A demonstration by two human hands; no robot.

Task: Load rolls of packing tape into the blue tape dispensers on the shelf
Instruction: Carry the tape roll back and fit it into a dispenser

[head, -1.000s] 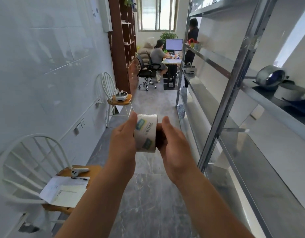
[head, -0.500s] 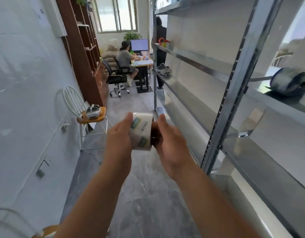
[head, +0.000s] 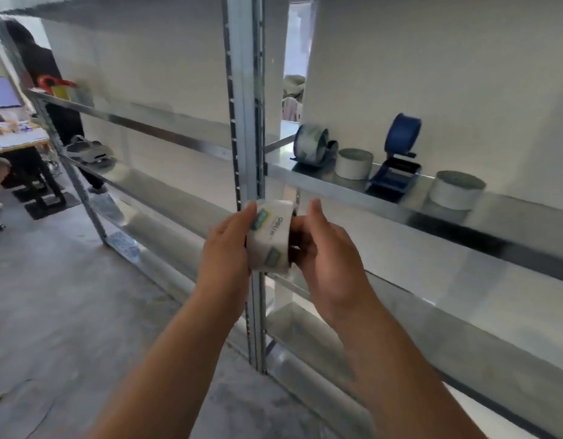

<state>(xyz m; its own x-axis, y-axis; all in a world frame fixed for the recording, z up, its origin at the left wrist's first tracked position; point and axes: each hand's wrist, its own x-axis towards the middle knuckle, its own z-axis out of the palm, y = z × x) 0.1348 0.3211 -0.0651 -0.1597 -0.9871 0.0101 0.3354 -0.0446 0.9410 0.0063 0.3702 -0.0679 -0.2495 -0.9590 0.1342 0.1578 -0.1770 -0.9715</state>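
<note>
Hands (head: 225, 248) (head: 326, 253) either side of tape roll (head: 270, 238)

**Single head-worn wide-angle view.**
Looks forward and down from the person's head, facing the metal shelf (head: 318, 185) close ahead.

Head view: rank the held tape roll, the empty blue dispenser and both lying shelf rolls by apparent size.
empty blue dispenser
held tape roll (nearest the camera, so unsure)
right lying roll
left lying roll (farther; the two may match)

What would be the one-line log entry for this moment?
phase: roll not loaded | left hand: holds tape roll | right hand: holds tape roll | blue dispenser: on shelf
</note>
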